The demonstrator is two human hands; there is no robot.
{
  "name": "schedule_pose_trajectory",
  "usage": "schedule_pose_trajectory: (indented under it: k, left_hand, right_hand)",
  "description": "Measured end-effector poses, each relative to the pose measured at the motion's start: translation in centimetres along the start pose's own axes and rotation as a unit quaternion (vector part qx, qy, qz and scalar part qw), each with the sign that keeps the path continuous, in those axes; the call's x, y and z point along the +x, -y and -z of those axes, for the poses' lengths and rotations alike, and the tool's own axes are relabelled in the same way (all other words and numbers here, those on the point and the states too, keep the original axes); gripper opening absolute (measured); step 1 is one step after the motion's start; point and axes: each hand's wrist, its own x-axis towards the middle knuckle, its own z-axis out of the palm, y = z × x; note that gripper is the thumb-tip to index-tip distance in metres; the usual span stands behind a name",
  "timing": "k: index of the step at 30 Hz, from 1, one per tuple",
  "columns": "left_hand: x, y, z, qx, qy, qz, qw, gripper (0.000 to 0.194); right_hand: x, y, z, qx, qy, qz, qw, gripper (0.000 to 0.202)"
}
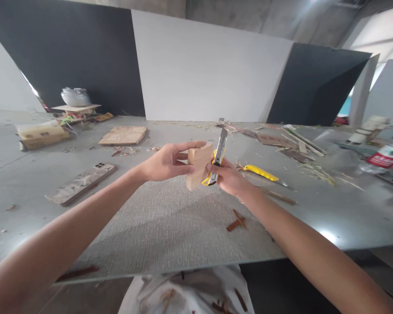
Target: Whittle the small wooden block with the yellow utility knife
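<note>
Between thumb and fingers, my left hand (167, 163) grips a pale wooden block (199, 163) by its left side, raised above the table. My right hand (231, 176) is closed around a yellow and silver utility knife (220, 152), held nearly upright with its top end pointing away from me. The knife is just beside the block's right edge; my right thumb lies close to the block, and I cannot tell whether it touches. Below the hands lies a grey textured mat (157, 226).
On the right are a yellow-handled knife (261, 172), a wooden stick (278, 196), brown strips (236, 221), scrap wood (303, 141) and a red-labelled bottle (384, 157). To the left lie a phone (81, 183), a wooden board (123, 135) and a yellowish packet (42, 134).
</note>
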Motion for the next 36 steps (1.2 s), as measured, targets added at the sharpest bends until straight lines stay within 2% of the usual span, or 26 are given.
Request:
schedule_pose_trajectory:
  k: [3, 8, 11, 16, 24, 26, 30, 32, 34, 36]
  left_hand:
    - [0.0, 0.1, 0.1, -0.015, 0.009, -0.002, 1.000, 0.070]
    - [-0.3, 0.4, 0.1, -0.021, 0.044, -0.003, 0.999, 0.103]
    - [-0.4, 0.7, 0.1, -0.022, 0.042, -0.001, 0.999, 0.110]
    - [-0.3, 0.7, 0.3, -0.022, 0.040, 0.025, 0.999, 0.105]
    - [-0.1, 0.4, 0.3, -0.040, 0.020, 0.028, 0.999, 0.093]
    - [0.0, 0.5, 0.3, -0.060, 0.002, 0.047, 0.997, 0.086]
    - [0.2, 1.9, 0.1, -0.112, -0.077, 0.130, 0.982, 0.079]
    - [0.5, 2.9, 0.0, -0.123, -0.093, 0.159, 0.975, 0.075]
    - [0.7, 3.6, 0.1, -0.117, -0.097, 0.173, 0.973, 0.070]
    - [0.8, 4.1, 0.5, -0.082, -0.101, 0.183, 0.974, 0.066]
  right_hand:
    - [0.0, 0.0, -0.1, 0.009, 0.000, -0.001, 1.000, 0.026]
    - [-0.4, 0.5, -0.7, 0.037, 0.013, -0.017, 0.999, 0.032]
    - [-0.5, 0.7, -1.0, 0.029, 0.008, -0.027, 0.999, 0.036]
    - [-0.5, 0.8, -1.1, 0.021, -0.003, -0.030, 0.999, 0.033]
    - [-0.5, 0.8, -1.1, -0.008, -0.010, -0.038, 0.999, 0.037]
    - [-0.4, 0.8, -1.1, -0.005, -0.006, -0.034, 0.999, 0.034]
    - [-0.2, 0.5, -1.0, -0.028, 0.014, -0.013, 0.999, 0.031]
    - [0.0, 0.3, -0.6, -0.067, 0.003, 0.001, 0.998, 0.032]
    - [0.2, 0.4, 0.3, -0.144, -0.035, 0.013, 0.989, 0.032]
    - [0.3, 0.8, 1.4, -0.264, -0.072, 0.018, 0.962, 0.033]
